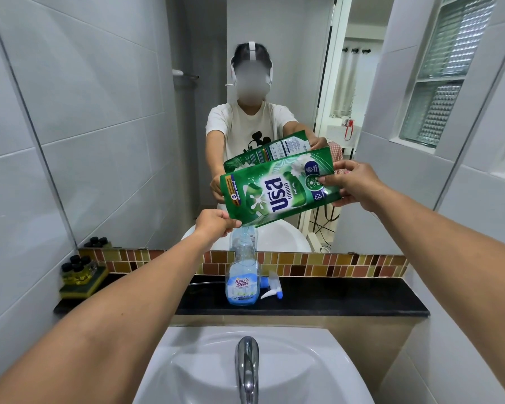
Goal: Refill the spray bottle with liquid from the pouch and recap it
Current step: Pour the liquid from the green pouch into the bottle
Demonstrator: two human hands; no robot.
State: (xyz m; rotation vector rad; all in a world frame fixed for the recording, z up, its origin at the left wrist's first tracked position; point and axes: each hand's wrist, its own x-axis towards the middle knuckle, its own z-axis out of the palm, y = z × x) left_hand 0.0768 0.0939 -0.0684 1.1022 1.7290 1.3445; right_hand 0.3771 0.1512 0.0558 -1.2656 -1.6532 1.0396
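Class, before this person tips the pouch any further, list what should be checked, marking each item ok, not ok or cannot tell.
1. Green refill pouch gripped by left hand and right hand: ok.
2. Pouch corner over the clear blue-labelled spray bottle: ok.
3. Bottle upright on the black ledge: ok.
4. White and blue trigger cap off, lying beside the bottle: ok.
5. Bottle steadied by a hand: not ok.
6. Spills on the ledge: cannot tell.

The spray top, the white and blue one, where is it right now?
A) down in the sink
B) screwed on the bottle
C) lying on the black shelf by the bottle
C: the spray top lies on the black shelf, right of the open bottle.
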